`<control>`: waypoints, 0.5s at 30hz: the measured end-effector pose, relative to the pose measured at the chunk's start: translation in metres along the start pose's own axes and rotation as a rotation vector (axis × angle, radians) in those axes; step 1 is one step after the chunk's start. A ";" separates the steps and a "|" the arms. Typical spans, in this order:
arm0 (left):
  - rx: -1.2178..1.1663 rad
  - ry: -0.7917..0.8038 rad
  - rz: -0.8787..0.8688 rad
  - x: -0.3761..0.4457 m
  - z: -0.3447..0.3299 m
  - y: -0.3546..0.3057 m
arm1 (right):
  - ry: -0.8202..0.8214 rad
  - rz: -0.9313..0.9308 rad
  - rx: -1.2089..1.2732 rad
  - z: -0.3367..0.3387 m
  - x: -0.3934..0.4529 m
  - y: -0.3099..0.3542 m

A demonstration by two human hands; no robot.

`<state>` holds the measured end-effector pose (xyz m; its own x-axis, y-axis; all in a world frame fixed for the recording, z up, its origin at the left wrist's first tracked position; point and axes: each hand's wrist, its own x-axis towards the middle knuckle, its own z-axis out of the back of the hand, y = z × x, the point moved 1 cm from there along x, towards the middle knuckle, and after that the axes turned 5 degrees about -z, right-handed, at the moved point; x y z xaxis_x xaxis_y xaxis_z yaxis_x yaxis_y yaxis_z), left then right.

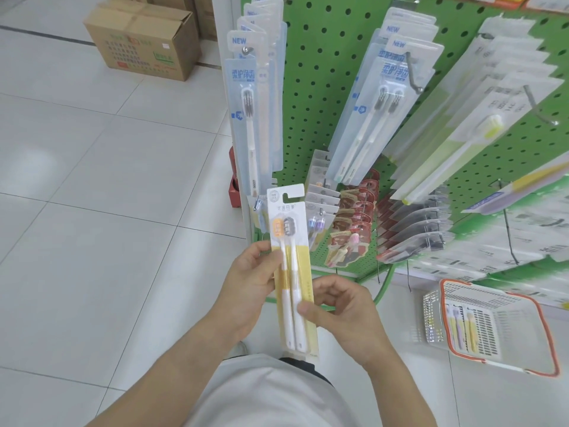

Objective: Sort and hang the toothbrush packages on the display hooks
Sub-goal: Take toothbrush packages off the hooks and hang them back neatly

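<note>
Both my hands — left hand, right hand — pinch the yellow-backed two-toothbrush blister package upright before the green pegboard display rack, over a pale tiled floor — brown cardboard box behind.

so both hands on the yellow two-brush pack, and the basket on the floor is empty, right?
Not empty. The head view shows the basket on the floor still holding toothbrush packs. The rest stands: left hand and right hand both hold the yellow two-brush pack.
</note>
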<state>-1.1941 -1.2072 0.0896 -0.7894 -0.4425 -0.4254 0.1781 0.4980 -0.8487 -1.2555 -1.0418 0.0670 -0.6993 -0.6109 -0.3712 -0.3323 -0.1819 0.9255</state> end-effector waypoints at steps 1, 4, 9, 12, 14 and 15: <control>0.081 -0.041 -0.030 0.000 0.000 0.001 | -0.032 0.009 -0.032 -0.001 0.001 0.002; 0.263 -0.080 -0.106 -0.003 -0.002 0.003 | -0.127 0.063 -0.167 -0.003 0.000 0.007; 0.108 -0.037 -0.072 -0.001 -0.012 0.001 | -0.121 0.299 -0.429 -0.009 -0.001 0.011; 0.096 0.006 -0.066 0.001 -0.010 0.001 | -0.146 0.348 -0.495 -0.007 -0.001 0.014; 0.138 0.040 -0.079 -0.001 -0.009 0.001 | -0.263 0.390 -0.529 -0.003 0.001 0.015; 0.151 0.050 -0.074 -0.001 -0.010 0.001 | -0.337 0.391 -0.517 -0.001 0.002 0.015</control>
<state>-1.1985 -1.1989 0.0922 -0.8314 -0.4342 -0.3467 0.2014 0.3461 -0.9163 -1.2612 -1.0461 0.0800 -0.8900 -0.4509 0.0679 0.2648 -0.3899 0.8820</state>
